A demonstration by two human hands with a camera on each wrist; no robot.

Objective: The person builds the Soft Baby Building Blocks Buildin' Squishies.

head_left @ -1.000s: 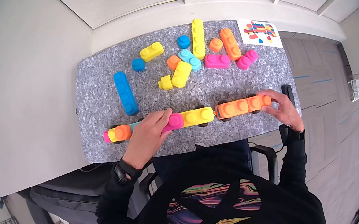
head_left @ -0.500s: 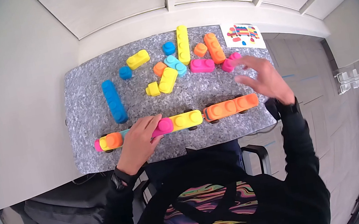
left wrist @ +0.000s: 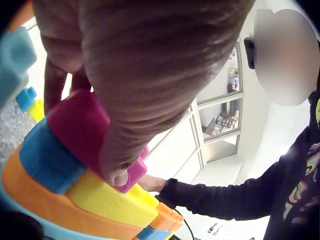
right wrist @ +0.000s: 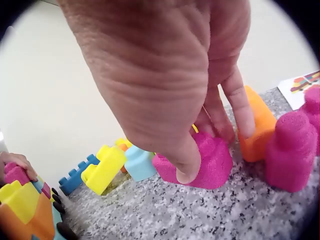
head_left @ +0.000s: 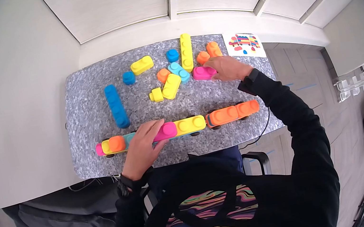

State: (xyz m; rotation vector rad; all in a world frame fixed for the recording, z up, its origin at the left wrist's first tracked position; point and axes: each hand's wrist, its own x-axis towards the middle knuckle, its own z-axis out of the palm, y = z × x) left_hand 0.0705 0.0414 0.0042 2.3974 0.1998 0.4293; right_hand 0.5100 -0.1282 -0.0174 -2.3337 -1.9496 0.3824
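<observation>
Toward the far right of the speckled table (head_left: pixel 84 105), the right hand (head_left: pixel 228 67) pinches a loose pink block (head_left: pixel 203 73) — block lies to that hand's left, long axis running roughly left-right. Well apart from it, near the front edge, the left hand (head_left: pixel 142 145) grips a mounted pink block (head_left: pixel 166 130) on the wheeled train (head_left: pixel 189 124) — loose block is beyond and to the right of this hand

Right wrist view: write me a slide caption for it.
Right hand gripping a pink block on a speckled tabletop, with an orange block nearby.
</observation>
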